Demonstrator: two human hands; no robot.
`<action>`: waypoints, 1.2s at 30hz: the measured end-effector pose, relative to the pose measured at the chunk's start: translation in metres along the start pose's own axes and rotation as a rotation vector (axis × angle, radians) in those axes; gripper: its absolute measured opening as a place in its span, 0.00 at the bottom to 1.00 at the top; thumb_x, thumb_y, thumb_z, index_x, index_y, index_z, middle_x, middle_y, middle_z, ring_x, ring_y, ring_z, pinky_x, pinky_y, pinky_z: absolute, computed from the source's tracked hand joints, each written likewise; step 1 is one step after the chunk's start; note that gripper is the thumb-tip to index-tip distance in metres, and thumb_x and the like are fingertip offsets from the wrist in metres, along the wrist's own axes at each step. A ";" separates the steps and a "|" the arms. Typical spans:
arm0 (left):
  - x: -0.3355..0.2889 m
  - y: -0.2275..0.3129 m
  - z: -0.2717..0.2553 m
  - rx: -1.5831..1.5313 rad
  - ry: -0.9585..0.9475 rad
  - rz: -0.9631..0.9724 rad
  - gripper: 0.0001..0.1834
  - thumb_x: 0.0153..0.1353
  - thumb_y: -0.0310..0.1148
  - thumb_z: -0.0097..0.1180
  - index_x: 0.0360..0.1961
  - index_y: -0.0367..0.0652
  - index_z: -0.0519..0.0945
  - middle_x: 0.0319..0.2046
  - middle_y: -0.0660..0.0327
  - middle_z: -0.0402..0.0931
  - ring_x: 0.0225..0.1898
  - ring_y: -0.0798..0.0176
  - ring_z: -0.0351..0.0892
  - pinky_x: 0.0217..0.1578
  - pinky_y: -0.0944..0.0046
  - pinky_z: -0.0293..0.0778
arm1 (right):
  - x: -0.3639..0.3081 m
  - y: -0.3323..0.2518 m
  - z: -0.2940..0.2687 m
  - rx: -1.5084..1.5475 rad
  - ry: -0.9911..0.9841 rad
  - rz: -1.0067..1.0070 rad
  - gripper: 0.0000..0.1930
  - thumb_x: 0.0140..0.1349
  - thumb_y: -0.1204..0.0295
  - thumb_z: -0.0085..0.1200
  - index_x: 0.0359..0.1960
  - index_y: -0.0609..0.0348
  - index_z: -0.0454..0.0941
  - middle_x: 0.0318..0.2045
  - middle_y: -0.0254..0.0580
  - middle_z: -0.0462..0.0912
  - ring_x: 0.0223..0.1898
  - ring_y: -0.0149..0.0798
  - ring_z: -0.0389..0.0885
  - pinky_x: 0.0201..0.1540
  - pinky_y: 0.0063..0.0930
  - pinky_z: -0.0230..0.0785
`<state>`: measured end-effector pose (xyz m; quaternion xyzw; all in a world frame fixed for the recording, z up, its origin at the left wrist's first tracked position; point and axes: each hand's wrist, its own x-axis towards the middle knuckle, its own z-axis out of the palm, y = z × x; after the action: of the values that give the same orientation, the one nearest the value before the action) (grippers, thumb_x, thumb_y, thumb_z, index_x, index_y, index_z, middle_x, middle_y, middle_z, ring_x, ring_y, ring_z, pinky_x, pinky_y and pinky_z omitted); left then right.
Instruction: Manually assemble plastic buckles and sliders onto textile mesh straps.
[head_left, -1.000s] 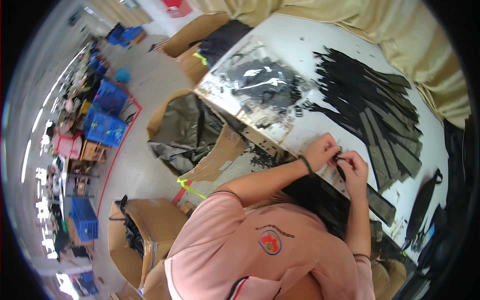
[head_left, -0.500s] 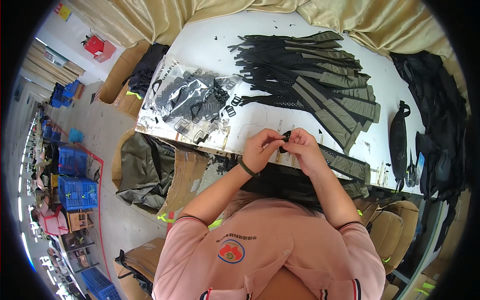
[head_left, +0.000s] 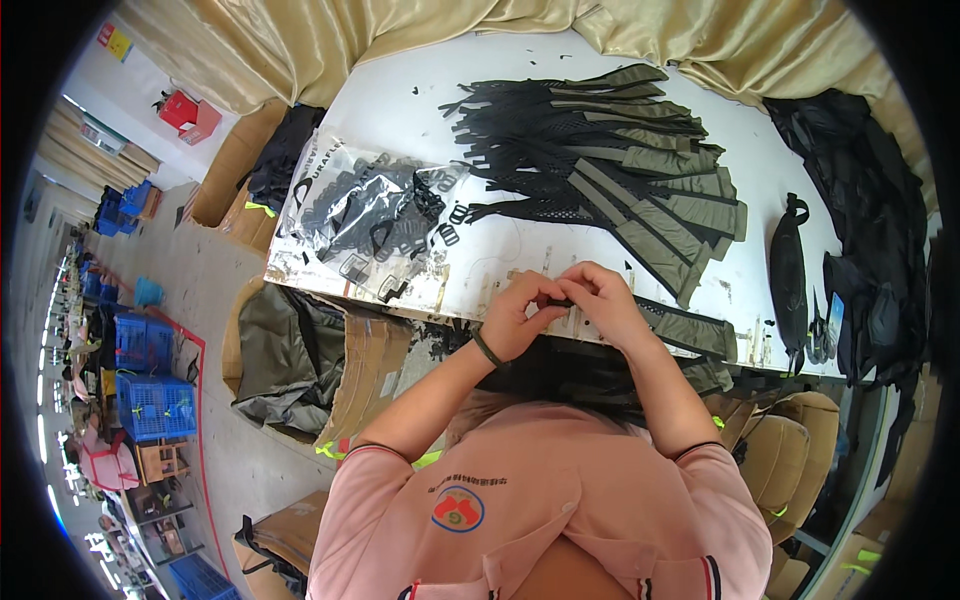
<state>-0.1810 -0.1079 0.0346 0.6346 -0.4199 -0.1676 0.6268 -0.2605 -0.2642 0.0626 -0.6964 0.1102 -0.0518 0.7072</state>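
Over the table's near edge, my left hand (head_left: 518, 312) and my right hand (head_left: 604, 304) meet with fingers pinched. Between them is a small black piece (head_left: 560, 303), mostly covered by fingertips, perhaps a buckle on a strap end. A grey-green and black strap panel (head_left: 690, 330) lies along the table edge beside my right wrist. Beyond my hands fans a pile of similar panels (head_left: 655, 190) with black mesh ends. To the left, a clear plastic bag (head_left: 345, 205) holds many black plastic buckles. Some loose buckles (head_left: 448, 236) lie by its right side.
The white table (head_left: 480, 260) has a worn near edge. At its right lie a black padded strap (head_left: 788, 285), scissors (head_left: 820, 335) and black fabric (head_left: 865, 230). Cardboard boxes (head_left: 370, 370) stand on the floor left of the table. Gold curtains (head_left: 460, 20) hang behind.
My hands have drawn slightly closer to me, and the black piece is now more hidden by my fingers. The view has shifted a little; the things on the table lie as before.
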 end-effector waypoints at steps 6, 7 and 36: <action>-0.024 0.010 -0.003 -0.193 -0.129 -0.218 0.12 0.54 0.19 0.58 0.38 0.41 0.71 0.34 0.66 0.70 0.33 0.71 0.71 0.35 0.73 0.69 | 0.008 -0.005 -0.013 -0.115 -0.134 0.043 0.04 0.58 0.75 0.53 0.33 0.62 0.76 0.25 0.31 0.76 0.26 0.23 0.70 0.30 0.17 0.65; -0.034 0.014 -0.008 -0.397 -0.136 -0.407 0.12 0.54 0.22 0.59 0.38 0.42 0.71 0.31 0.66 0.71 0.28 0.72 0.70 0.29 0.74 0.68 | 0.014 -0.003 -0.026 -0.093 -0.137 0.118 0.05 0.59 0.73 0.52 0.32 0.61 0.77 0.23 0.30 0.76 0.25 0.23 0.70 0.28 0.17 0.64; 0.043 -0.046 -0.041 -0.971 0.226 -0.571 0.04 0.59 0.29 0.55 0.34 0.45 0.73 0.26 0.67 0.72 0.23 0.71 0.70 0.25 0.72 0.66 | -0.103 -0.014 -0.194 -0.746 -0.098 0.456 0.11 0.46 0.89 0.54 0.29 0.62 0.69 0.23 0.36 0.74 0.29 0.31 0.75 0.30 0.28 0.69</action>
<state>-0.1097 -0.1194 0.0113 0.3760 -0.0372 -0.4348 0.8174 -0.4038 -0.4299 0.0843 -0.8635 0.2387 0.1821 0.4052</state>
